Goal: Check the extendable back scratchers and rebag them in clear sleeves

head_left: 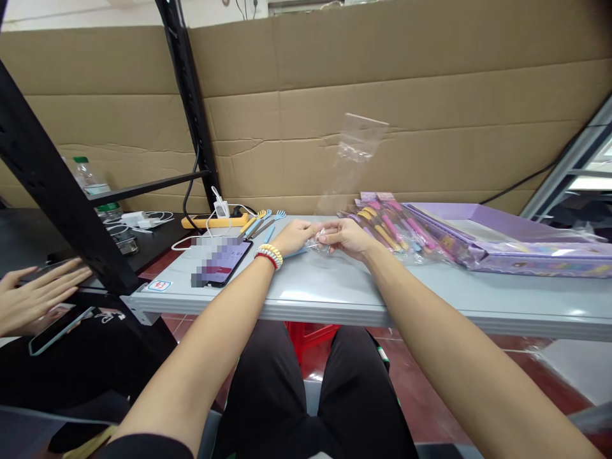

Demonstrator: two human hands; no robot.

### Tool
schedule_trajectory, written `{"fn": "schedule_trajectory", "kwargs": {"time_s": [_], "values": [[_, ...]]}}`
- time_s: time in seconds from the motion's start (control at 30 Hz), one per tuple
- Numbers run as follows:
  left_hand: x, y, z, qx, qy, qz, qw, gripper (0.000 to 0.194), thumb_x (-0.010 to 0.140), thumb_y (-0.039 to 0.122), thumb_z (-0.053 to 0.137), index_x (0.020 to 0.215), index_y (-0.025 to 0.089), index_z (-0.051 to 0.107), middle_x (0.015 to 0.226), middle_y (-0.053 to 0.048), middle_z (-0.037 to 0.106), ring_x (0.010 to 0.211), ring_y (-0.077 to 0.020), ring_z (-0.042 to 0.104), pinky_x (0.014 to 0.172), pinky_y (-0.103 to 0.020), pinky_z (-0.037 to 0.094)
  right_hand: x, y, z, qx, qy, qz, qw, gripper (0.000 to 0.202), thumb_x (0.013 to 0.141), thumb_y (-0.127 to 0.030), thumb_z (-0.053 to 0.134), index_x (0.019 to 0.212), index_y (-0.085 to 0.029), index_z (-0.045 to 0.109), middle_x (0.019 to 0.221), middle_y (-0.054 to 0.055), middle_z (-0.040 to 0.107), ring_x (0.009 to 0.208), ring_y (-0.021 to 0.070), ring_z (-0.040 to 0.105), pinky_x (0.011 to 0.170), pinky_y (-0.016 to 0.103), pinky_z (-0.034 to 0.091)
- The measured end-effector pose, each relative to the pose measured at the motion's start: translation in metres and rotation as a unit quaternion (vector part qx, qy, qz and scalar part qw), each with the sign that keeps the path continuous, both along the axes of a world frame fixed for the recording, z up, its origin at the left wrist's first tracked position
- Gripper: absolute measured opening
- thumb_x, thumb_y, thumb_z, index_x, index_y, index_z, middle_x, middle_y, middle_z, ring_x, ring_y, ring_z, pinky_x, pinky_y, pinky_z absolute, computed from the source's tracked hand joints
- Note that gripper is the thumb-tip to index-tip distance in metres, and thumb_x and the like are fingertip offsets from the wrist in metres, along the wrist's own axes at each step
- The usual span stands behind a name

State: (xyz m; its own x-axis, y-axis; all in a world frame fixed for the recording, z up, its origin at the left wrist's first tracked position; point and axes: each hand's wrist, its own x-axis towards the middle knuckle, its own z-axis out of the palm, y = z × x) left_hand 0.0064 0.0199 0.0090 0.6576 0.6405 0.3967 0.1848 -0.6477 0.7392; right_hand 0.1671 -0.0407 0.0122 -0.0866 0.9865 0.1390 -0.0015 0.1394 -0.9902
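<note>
A long clear plastic bag [356, 150] stands up from between my two hands, above the grey table [325, 287]. My left hand [297, 237], with beaded bands at the wrist, pinches the bag's crumpled lower end. Close against it, my right hand [348, 237] has its fingers closed on the same end. Blue and yellow fork-shaped sticks [268, 220] lie just behind and left of my left hand. To the right of my right hand is a pile of pink, purple and yellow items in clear wrapping [392, 223].
A phone [229, 261] lies at the left, before a yellow power strip [215, 221] with white cables. An open purple box [535, 258] is at the right. Black shelf posts [191, 95] rise at the left; beyond them are another person's hands [45, 296] and bottles [90, 178].
</note>
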Motion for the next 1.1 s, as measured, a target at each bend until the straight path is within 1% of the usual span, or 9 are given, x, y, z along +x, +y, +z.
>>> {"fn": "schedule_trajectory", "kwargs": {"time_s": [0.17, 0.27, 0.37, 0.47, 0.57, 0.67, 0.83, 0.97, 1.1], "values": [[0.001, 0.005, -0.003, -0.012, -0.010, 0.088, 0.996, 0.068, 0.089, 0.066, 0.014, 0.057, 0.018, 0.051, 0.053, -0.001, 0.049, 0.052, -0.0128, 0.046, 0.057, -0.027, 0.038, 0.002, -0.003, 0.005, 0.007, 0.054, -0.006, 0.998, 0.035, 0.041, -0.016, 0.084, 0.069, -0.013, 0.064, 0.059, 0.002, 0.063, 0.051, 0.0110, 0.056, 0.040, 0.019, 0.038], [-0.001, 0.004, -0.004, 0.081, 0.063, 0.112, 0.988, 0.056, 0.088, 0.061, 0.033, 0.070, 0.017, 0.061, 0.068, -0.003, 0.061, 0.063, -0.0154, 0.054, 0.063, -0.028, 0.041, 0.007, -0.001, 0.005, 0.021, 0.103, -0.057, 0.993, 0.027, 0.046, -0.015, 0.081, 0.062, -0.014, 0.059, 0.055, -0.001, 0.059, 0.047, 0.0079, 0.051, 0.038, 0.018, 0.034], [-0.003, 0.002, -0.006, 0.151, 0.195, 0.076, 0.966, 0.037, 0.077, 0.052, 0.060, 0.084, 0.017, 0.067, 0.080, -0.004, 0.067, 0.072, -0.0180, 0.059, 0.067, -0.028, 0.042, 0.011, 0.006, 0.003, 0.005, 0.152, -0.148, 0.977, 0.019, 0.052, -0.009, 0.072, 0.062, -0.015, 0.056, 0.053, -0.002, 0.055, 0.043, 0.0063, 0.046, 0.036, 0.019, 0.032], [-0.003, 0.000, -0.008, 0.167, 0.264, 0.067, 0.948, 0.023, 0.078, 0.037, 0.062, 0.088, 0.019, 0.070, 0.087, -0.006, 0.070, 0.078, -0.0198, 0.061, 0.070, -0.028, 0.043, 0.015, 0.014, 0.000, -0.051, 0.156, -0.244, 0.956, 0.016, 0.055, -0.004, 0.062, 0.063, -0.015, 0.053, 0.050, -0.002, 0.052, 0.041, 0.0074, 0.046, 0.035, 0.020, 0.033], [-0.002, 0.001, -0.009, 0.174, 0.290, 0.113, 0.934, 0.018, 0.083, 0.029, 0.055, 0.083, 0.018, 0.070, 0.089, -0.009, 0.071, 0.083, -0.0219, 0.064, 0.073, -0.030, 0.044, 0.017, 0.017, -0.003, -0.073, 0.123, -0.272, 0.951, 0.019, 0.056, -0.003, 0.060, 0.062, -0.016, 0.049, 0.047, -0.001, 0.050, 0.039, 0.0085, 0.047, 0.033, 0.020, 0.032], [-0.003, 0.004, -0.007, 0.166, 0.267, 0.200, 0.928, 0.023, 0.087, 0.029, 0.048, 0.085, 0.016, 0.067, 0.094, -0.014, 0.070, 0.088, -0.0245, 0.065, 0.076, -0.031, 0.045, 0.017, 0.015, -0.003, -0.039, 0.085, -0.270, 0.958, 0.025, 0.054, -0.003, 0.065, 0.067, -0.017, 0.048, 0.048, -0.002, 0.052, 0.039, 0.0082, 0.046, 0.032, 0.019, 0.030], [-0.004, 0.004, 0.002, 0.111, 0.090, 0.311, 0.940, 0.019, 0.090, 0.025, 0.044, 0.100, 0.016, 0.057, 0.092, -0.013, 0.069, 0.088, -0.0217, 0.064, 0.076, -0.030, 0.044, 0.015, 0.011, -0.002, -0.010, 0.032, -0.316, 0.948, 0.038, 0.052, -0.002, 0.069, 0.083, -0.016, 0.052, 0.055, -0.001, 0.059, 0.041, 0.0097, 0.050, 0.032, 0.018, 0.031], [-0.002, -0.005, 0.009, 0.071, -0.039, 0.218, 0.973, 0.013, 0.085, 0.022, 0.048, 0.094, 0.017, 0.057, 0.077, -0.003, 0.067, 0.070, -0.0133, 0.061, 0.070, -0.024, 0.044, 0.015, 0.013, -0.002, 0.013, 0.029, -0.328, 0.944, 0.036, 0.054, -0.006, 0.071, 0.083, -0.017, 0.052, 0.053, -0.004, 0.056, 0.041, 0.0093, 0.049, 0.032, 0.018, 0.031], [-0.001, -0.014, 0.008, 0.058, -0.024, 0.102, 0.993, 0.012, 0.079, 0.024, 0.054, 0.085, 0.016, 0.061, 0.067, 0.001, 0.064, 0.056, -0.0095, 0.055, 0.062, -0.022, 0.043, 0.015, 0.012, 0.001, 0.053, 0.031, -0.366, 0.928, 0.029, 0.056, -0.008, 0.070, 0.077, -0.018, 0.052, 0.055, -0.004, 0.055, 0.044, 0.0091, 0.051, 0.033, 0.019, 0.034]]}}
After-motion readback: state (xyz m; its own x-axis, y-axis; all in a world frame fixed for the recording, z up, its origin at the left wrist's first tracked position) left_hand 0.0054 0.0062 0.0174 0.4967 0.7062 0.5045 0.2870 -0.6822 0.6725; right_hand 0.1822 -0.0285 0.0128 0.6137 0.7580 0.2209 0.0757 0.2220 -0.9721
